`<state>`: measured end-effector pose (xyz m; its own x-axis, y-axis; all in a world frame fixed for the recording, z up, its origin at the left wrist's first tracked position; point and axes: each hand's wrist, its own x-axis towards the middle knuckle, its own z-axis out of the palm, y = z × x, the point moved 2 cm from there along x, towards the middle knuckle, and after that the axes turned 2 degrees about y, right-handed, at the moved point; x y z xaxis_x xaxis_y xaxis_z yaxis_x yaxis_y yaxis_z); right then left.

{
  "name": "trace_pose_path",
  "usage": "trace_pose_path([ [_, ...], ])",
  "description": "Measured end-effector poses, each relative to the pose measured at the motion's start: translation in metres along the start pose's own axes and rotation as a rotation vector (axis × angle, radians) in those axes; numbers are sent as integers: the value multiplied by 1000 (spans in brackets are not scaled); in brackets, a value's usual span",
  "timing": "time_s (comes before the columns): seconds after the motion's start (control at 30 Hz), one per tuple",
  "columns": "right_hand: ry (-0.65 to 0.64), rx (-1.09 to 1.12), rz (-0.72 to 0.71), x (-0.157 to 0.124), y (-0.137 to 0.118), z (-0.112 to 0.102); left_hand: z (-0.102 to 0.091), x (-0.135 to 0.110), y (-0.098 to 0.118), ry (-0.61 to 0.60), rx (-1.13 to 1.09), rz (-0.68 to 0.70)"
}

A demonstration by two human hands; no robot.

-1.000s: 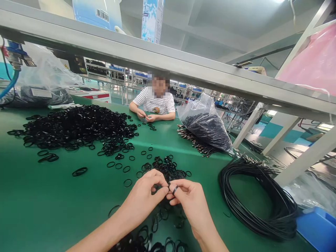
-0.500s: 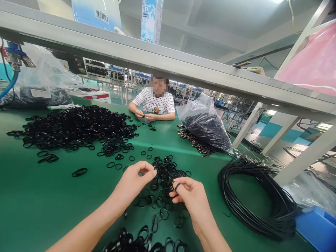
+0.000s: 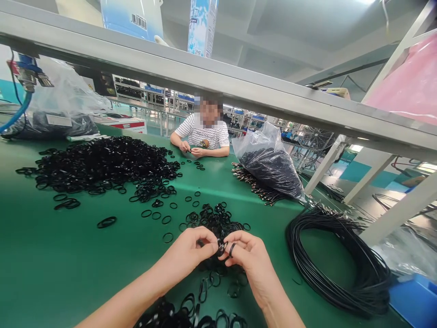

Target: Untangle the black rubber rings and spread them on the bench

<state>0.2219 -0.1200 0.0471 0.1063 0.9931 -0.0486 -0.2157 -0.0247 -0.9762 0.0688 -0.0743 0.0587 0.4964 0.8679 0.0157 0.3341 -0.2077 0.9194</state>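
Observation:
Over a small heap of black rings point(image 3: 215, 218), my two hands meet with their fingertips close together. My left hand point(image 3: 196, 248) is closed in a pinch at the left edge of a small black ring point(image 3: 222, 248). From the other side, the thumb and fingertips of my right hand point(image 3: 247, 255) grip the same ring. A second black band point(image 3: 232, 249) sits around a finger of my right hand. More black rings point(image 3: 191, 314) lie in a pile close to me, below my wrists.
A large mound of black rings point(image 3: 109, 164) covers the left of the green table point(image 3: 68, 264). At right lie a coil of black cable point(image 3: 341, 300) and a plastic bag point(image 3: 273, 159). Across the table, a person point(image 3: 205, 136) handles small black pieces. A metal shelf beam point(image 3: 205, 77) crosses above.
My left hand has moved right and slightly down, so its fingertips now meet the right hand's at the ring. My right hand has hardly moved. The view has shifted slightly.

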Motion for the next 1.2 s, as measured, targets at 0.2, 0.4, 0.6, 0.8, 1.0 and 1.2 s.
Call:
trace_pose_path([
  [0.2,-10,-23,2,-1,-3,2,3,-3,3,-32,32,-20],
  [0.4,-44,-11,-44,2,0,-1,-3,-3,6,90,93,3],
  [0.6,-11,-28,-99,8,5,-6,-21,1,6,296,50,-28],
  [0.8,-19,9,-87,9,9,-8,-19,4,-2,258,282,47],
  [1.0,-21,166,73,7,13,-5,-3,-2,5,86,341,315],
  [1.2,2,283,129,6,13,-3,4,-6,9,73,280,279],
])
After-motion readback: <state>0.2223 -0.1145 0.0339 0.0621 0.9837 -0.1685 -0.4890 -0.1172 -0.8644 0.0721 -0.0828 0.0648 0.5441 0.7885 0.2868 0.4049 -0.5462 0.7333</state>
